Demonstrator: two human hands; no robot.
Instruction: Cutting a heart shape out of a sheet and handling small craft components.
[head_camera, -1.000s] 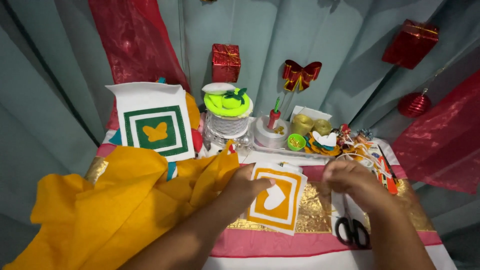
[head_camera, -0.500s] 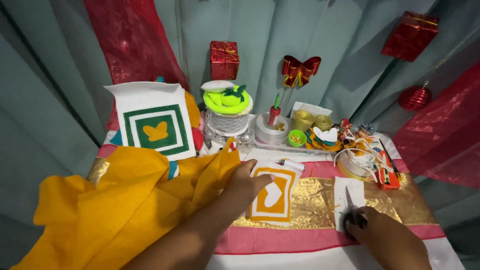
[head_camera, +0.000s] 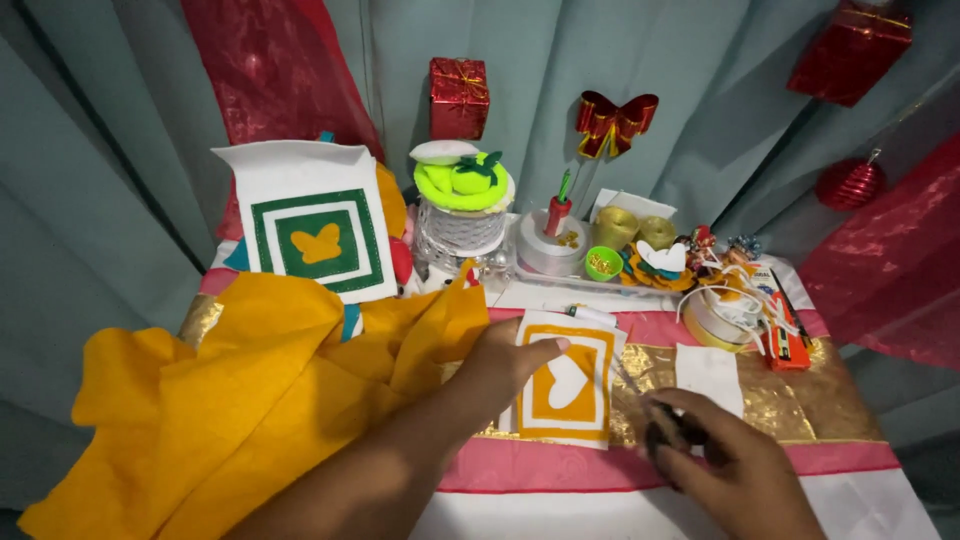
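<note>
Left hand (head_camera: 500, 365) flat and open on the left edge of the orange felt square (head_camera: 566, 385) with the white heart, thumb stretched across onto it, pinning it to the table (head_camera: 860, 505). Square sitting mid-table on the gold strip of the cloth, just right of the big yellow felt heap (head_camera: 230, 400). Right hand (head_camera: 715, 455) down near the front edge, fingers curled around something dark, likely the scissors (head_camera: 672, 428), though mostly hidden so can't really tell what or how tight. Small white felt piece (head_camera: 710, 375) lying just above that hand. Further back: white panel with green frames and a yellow butterfly (head_camera: 315, 235) propped up, clear jar topped with neon green felt (head_camera: 462, 215), ribbon spools (head_camera: 630, 228), an orange box (head_camera: 785, 335).
</note>
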